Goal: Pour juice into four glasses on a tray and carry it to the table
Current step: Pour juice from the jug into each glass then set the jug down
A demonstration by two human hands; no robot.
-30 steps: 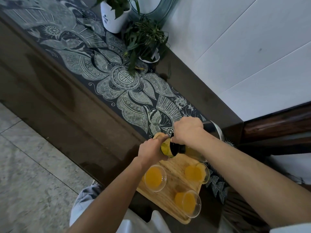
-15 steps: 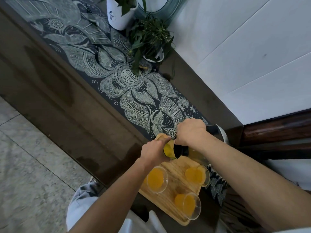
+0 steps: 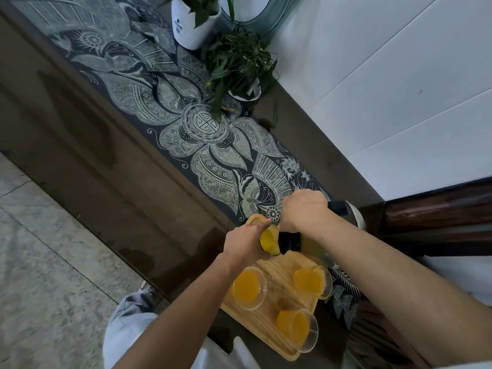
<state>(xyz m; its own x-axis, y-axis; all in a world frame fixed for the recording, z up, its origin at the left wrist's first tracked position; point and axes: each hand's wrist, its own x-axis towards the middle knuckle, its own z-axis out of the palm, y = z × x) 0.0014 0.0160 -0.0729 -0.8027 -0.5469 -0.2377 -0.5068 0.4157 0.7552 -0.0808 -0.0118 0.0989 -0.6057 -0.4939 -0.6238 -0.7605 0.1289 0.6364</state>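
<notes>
A wooden tray (image 3: 279, 272) lies on the near end of a dark sideboard. Three glasses of orange juice stand on it: one at the left (image 3: 247, 287), one at the right (image 3: 311, 282), one nearest me (image 3: 295, 328). My left hand (image 3: 245, 243) grips a fourth glass (image 3: 267, 239) at the tray's far end, and it holds orange juice. My right hand (image 3: 303, 211) holds a clear juice jug (image 3: 316, 253) by its top. The jug is tipped to the left, its black collar (image 3: 290, 242) at the fourth glass's rim.
A patterned dark table runner (image 3: 213, 155) covers the sideboard. A plant in a white pot (image 3: 191, 27) and a smaller potted plant (image 3: 239, 65) stand at the far end near the white wall. A black-and-white object (image 3: 351, 213) sits behind my right hand. Tiled floor (image 3: 53, 275) lies to the left.
The view has shifted slightly, with the plants now higher in frame. Both hands stay at the fourth glass with the jug tipped against it.
</notes>
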